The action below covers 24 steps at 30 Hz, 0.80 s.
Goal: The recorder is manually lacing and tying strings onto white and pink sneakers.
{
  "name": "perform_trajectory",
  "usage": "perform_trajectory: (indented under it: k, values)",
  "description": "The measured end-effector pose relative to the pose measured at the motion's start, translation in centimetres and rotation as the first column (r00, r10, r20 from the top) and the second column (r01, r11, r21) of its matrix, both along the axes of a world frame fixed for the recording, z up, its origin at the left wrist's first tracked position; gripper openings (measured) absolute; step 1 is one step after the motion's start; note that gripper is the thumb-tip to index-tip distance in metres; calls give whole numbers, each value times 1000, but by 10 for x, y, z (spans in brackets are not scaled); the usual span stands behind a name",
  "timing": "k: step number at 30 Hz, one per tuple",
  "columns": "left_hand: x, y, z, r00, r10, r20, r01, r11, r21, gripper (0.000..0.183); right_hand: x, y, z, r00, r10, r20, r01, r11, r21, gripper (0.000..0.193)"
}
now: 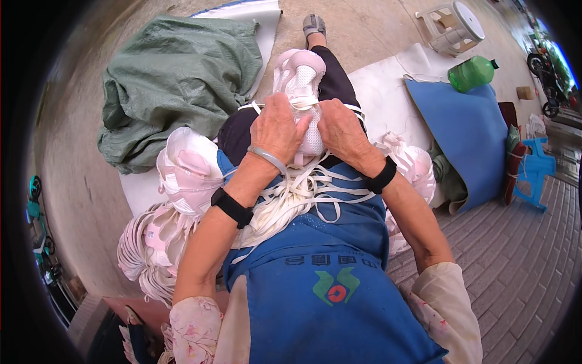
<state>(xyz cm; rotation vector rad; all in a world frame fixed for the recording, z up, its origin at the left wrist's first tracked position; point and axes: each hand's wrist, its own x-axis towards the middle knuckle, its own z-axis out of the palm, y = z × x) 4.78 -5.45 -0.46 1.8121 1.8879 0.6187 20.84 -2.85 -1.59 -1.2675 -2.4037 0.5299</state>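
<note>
White sheeting [377, 85] on concrete [367, 27]; left fingers [282, 108] and right fingers [329, 112] pinch lace [305, 104] over pink shoe [305, 77]

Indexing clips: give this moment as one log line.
left hand: gripping white shoelace | right hand: likewise | beneath: pink-white shoe upper

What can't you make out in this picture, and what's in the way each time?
Head view: how the left hand and right hand grip; their own backs hide most fingertips.
Head view: the middle edges of the pink-and-white shoe upper; the same hands cover them.
Head view: anything beneath the green tarp; its folds would cover it.
Head view: details of the black motorbike; too small, near the right rim.
</note>
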Motion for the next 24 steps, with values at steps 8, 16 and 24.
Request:
perform_trajectory:
  k: [8,16,24]
  values:
    - [0,1,1,1000,25,-2,-25,1000,-6,42,-2,-4,7,987,0,-162,1,1000,5,20]
    - [-27,-11,-9,975,32,222,-16,997,-73,27,-8,-11,28,1000,19,22,-18,999,-30,22]
    - [-27,-13,-19,978,-23,208,14,999,43,27,-18,7,31,951,154,270,-245,906,345,10]
